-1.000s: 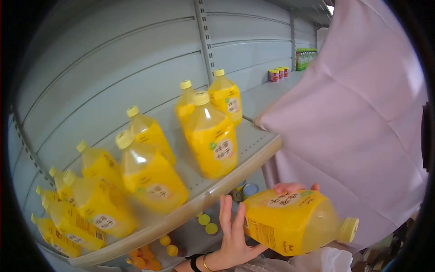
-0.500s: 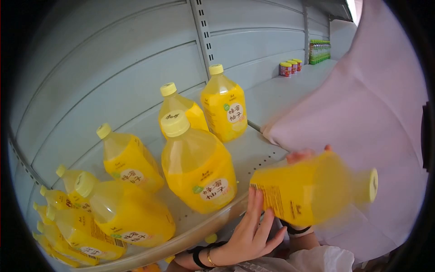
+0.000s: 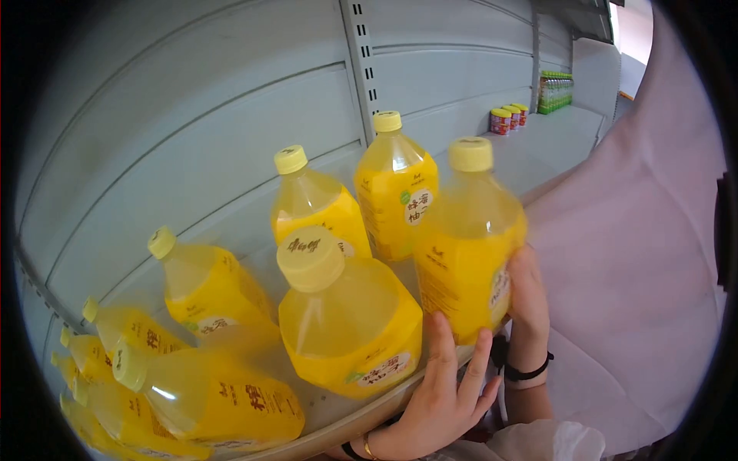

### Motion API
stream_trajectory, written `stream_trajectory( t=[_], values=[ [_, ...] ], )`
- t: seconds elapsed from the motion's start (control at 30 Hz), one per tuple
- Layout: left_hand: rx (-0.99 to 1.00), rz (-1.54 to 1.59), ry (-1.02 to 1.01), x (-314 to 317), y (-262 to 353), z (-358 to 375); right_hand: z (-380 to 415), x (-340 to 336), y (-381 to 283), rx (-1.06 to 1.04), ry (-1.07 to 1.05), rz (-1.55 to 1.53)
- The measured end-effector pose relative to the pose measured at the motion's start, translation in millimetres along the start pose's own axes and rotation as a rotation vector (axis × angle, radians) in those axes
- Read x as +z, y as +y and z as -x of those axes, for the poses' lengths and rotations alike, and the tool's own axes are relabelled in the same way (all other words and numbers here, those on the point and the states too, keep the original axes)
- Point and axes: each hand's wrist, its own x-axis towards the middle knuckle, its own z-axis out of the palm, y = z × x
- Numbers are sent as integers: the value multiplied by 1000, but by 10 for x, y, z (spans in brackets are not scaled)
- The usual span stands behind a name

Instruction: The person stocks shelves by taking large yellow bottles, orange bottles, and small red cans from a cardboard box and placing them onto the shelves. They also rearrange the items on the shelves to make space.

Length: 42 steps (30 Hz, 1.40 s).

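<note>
A yellow-labelled bottle stands nearly upright at the right end of the bottle group, its base by the shelf's front edge. My right hand grips its right side; part of the fingers is hidden behind it. My left hand is below, fingers spread, with fingertips against the bottle's lower front. Just left is a large bottle of the same kind. Behind stand two more, one at the back and one left of it.
Several similar bottles crowd the left of the curved shelf, some looking tilted through the lens. Small yellow-lidded tubs and green-capped bottles stand at the far right. Pale pink cloth fills the right side.
The held bottle has turned from lying sideways to nearly upright and moved left, over the shelf edge. My right hand now shows on its right side. The view has shifted slightly.
</note>
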Motion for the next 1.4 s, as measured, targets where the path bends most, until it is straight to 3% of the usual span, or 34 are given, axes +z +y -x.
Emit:
stream_trajectory(
  t=[0.13, 0.23, 0.5, 0.63, 0.7, 0.73, 0.8, 0.83, 0.9, 1.03, 1.1, 1.17, 1.2, 1.33, 1.4],
  values=[
    [0, -9, -101, -110, -15, -66, -110, 21, 17, 35, -25, 145],
    [49, -8, -124, -57, -27, -23, -181, -27, 116, -70, -113, 171],
    [144, 16, -141, 12, -48, 142, -212, -100, 170, 117, -155, -49],
    [121, 171, -323, -31, 5, 428, -209, -18, 161, -2, -75, -63],
    [114, 230, -430, -66, 11, 596, -170, 64, 121, -303, 221, -209],
    [111, 228, -430, -88, 6, 663, -112, 87, 130, -302, 219, -211],
    [88, 240, -474, -129, 17, 765, 100, 107, 170, -568, 671, 42],
    [93, 243, -477, -153, 30, 804, 240, 179, 181, -570, 675, 46],
    [38, 127, -467, -223, 87, 904, 592, 432, 229, -552, 969, 52],
    [67, 125, -424, -377, 135, 1240, 1337, 859, 523, -425, 994, 44],
    [24, 114, -526, -557, 228, 1396, 1641, 1061, 649, -231, 805, 31],
    [-80, 77, -619, -743, 329, 1558, 1872, 1342, 620, -199, 769, 4],
    [-39, 89, -663, -839, 352, 1668, 1985, 1487, 570, -176, 752, 23],
    [-5, 127, -591, -1276, 425, 2216, 2452, 2048, 500, -239, 695, -66],
    [-22, 131, -542, -1492, 474, 2550, 2713, 2358, 443, -166, 679, -73]
  ],
)
